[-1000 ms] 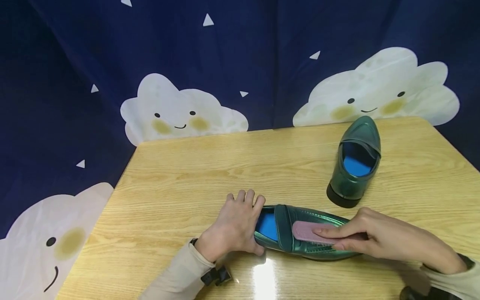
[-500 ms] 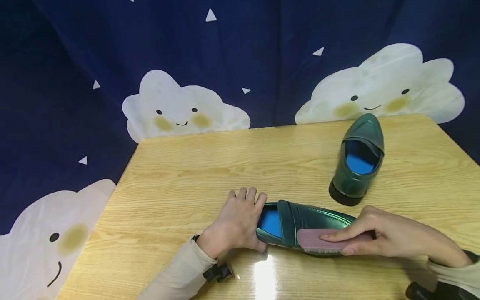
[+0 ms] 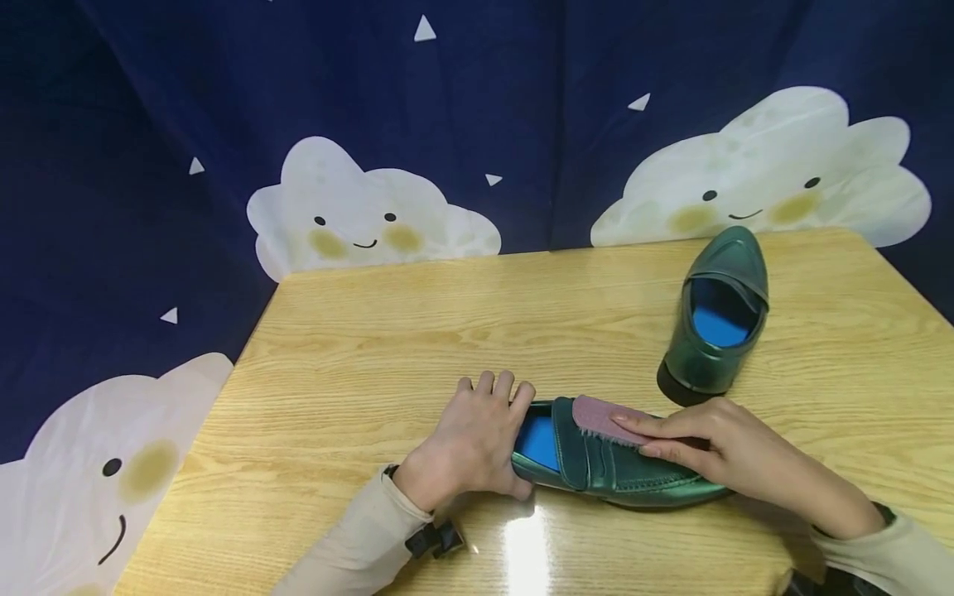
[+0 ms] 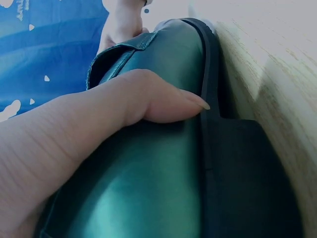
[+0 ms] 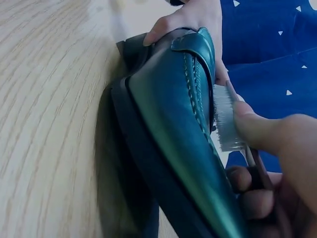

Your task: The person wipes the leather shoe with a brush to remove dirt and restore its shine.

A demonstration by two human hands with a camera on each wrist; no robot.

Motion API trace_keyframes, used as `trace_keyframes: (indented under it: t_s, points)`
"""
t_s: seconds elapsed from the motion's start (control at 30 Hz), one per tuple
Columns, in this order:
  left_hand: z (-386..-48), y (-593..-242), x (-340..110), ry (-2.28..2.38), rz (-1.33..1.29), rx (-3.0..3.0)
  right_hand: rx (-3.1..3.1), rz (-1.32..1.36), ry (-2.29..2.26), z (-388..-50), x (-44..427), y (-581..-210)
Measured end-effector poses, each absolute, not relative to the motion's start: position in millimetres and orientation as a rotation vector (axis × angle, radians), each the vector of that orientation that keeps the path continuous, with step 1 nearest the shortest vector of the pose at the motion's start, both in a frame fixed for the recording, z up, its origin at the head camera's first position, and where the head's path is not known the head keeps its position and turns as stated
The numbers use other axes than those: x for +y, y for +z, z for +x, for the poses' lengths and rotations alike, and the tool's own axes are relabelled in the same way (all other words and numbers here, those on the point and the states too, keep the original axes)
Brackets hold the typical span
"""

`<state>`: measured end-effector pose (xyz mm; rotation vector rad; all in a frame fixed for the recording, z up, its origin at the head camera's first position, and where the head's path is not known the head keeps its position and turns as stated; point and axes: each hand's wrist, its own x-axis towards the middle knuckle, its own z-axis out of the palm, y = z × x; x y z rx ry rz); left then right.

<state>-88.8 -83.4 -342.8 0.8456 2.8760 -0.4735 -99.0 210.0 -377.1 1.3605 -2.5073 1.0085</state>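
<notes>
Right wrist view alone shows the brush's full bristles; the right hand pinches it against 1 glossy green shoe on the grained table, left hand gripping the heel.

No text, label, brand or number can be read. In the upper left of the left wrist view, the blue cloth carries a small whitish mark that resembles lettering, too blurred to make out. In the head view, the cloth's printed signs are pictorial: a smiling cloud left of centre, another cloud at upper right, a third cloud at lower left, and scattered white triangles.
</notes>
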Motion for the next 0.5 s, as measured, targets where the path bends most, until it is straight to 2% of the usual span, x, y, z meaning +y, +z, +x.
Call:
trace_keyframes:
  t_s: [0.5]
  points:
    - [-89,-343,-84,-0.433,0.852,2.876,-2.462,1.062,0.612,-96,202,-388]
